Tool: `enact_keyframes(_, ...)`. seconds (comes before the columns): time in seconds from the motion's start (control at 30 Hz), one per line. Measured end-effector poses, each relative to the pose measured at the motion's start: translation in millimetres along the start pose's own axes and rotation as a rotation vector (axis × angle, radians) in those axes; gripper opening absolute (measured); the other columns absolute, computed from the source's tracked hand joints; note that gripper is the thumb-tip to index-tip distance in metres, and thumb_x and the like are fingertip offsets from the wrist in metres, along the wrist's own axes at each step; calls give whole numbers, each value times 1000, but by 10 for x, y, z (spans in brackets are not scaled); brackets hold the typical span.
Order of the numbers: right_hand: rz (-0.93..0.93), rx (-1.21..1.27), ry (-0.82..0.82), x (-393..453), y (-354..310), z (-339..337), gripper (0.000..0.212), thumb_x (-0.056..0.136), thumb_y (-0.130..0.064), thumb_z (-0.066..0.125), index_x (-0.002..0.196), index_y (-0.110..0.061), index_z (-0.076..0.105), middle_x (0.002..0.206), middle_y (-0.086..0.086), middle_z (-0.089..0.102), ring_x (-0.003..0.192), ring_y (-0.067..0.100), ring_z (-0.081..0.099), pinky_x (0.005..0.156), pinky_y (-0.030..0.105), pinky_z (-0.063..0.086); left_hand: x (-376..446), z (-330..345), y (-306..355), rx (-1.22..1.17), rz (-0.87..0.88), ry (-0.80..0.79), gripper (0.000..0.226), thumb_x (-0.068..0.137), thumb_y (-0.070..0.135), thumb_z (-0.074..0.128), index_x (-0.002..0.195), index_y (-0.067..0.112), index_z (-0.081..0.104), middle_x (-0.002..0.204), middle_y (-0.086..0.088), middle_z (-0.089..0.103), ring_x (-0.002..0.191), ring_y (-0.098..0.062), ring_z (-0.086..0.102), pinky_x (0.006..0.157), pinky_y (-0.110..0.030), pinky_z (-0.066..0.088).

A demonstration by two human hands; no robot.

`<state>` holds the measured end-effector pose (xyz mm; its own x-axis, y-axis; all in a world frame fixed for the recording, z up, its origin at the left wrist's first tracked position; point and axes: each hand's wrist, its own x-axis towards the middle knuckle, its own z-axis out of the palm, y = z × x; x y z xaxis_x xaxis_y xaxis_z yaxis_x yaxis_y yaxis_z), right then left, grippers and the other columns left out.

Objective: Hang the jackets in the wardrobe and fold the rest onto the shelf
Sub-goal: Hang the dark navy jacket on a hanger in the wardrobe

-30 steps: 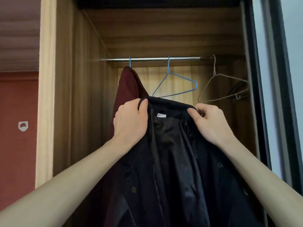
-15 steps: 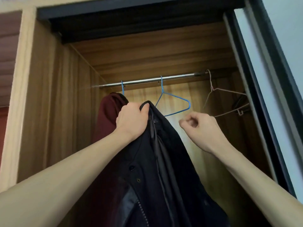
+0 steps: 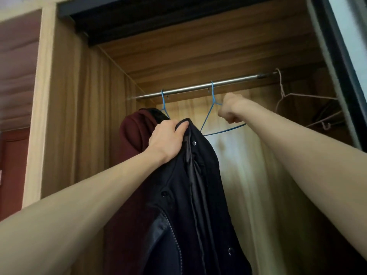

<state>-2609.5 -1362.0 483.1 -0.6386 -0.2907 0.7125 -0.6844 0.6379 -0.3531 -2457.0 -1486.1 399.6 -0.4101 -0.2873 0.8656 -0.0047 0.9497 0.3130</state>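
My left hand (image 3: 166, 138) grips the collar of a black jacket (image 3: 195, 195), which hangs down in front of the open wardrobe. My right hand (image 3: 230, 110) is closed around the right shoulder of an empty blue wire hanger (image 3: 213, 108) that still hooks on the metal rail (image 3: 200, 87). A maroon jacket (image 3: 135, 132) hangs on another blue hanger (image 3: 163, 105) at the rail's left end, just behind my left hand.
A pale wire hanger (image 3: 286, 96) hangs empty at the rail's right end, with a dark item behind it. The wardrobe's wooden left wall (image 3: 83, 116) and dark sliding-door frame (image 3: 341, 56) bound the opening. A red wall (image 3: 12, 165) lies left.
My right hand let go of the black jacket's collar, rose to the rail and closed on the empty blue hanger. My left hand now holds the jacket alone. The view tilted upward.
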Motion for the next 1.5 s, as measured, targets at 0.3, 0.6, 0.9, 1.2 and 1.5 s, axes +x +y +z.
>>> enact_keyframes(0.3,19,371,131,314,181,525,18,100,-17,57,109,-4,65,113,16,66,103,39,64,83,38,53,-10,-42,-233,-118,-80,21,50,107,38,52,64,14,44,64,-2,49,67,-21,45,71,-37,39)
enact_keyframes(0.6,-102,703,261,221,320,774,34,105,-18,41,108,-11,74,110,10,73,97,30,61,78,23,42,-62,-37,-344,-221,-169,-26,55,106,41,55,80,-7,56,76,-9,54,73,-19,47,78,-49,52)
enact_keyframes(0.9,-184,699,65,-606,438,1040,35,95,-53,59,88,-18,59,75,3,59,70,27,56,65,36,43,-324,-79,-320,-274,-219,-73,55,106,40,56,88,-12,60,78,-7,59,73,-17,52,71,-34,44)
enact_keyframes(1.2,-165,1307,-34,-1252,701,1122,44,106,-36,53,67,-22,67,50,-7,28,39,11,24,41,16,22,-867,-346,-406,-327,-345,-149,43,106,36,59,87,-2,67,79,-10,70,69,-19,63,65,-31,51)
enact_keyframes(1.5,-356,1463,-707,-2151,1096,819,51,85,-53,79,77,-6,60,49,-10,20,33,4,15,43,7,31,-1400,-965,-412,-384,-391,-110,32,105,28,62,77,13,68,75,-7,68,69,-17,62,66,-29,51)
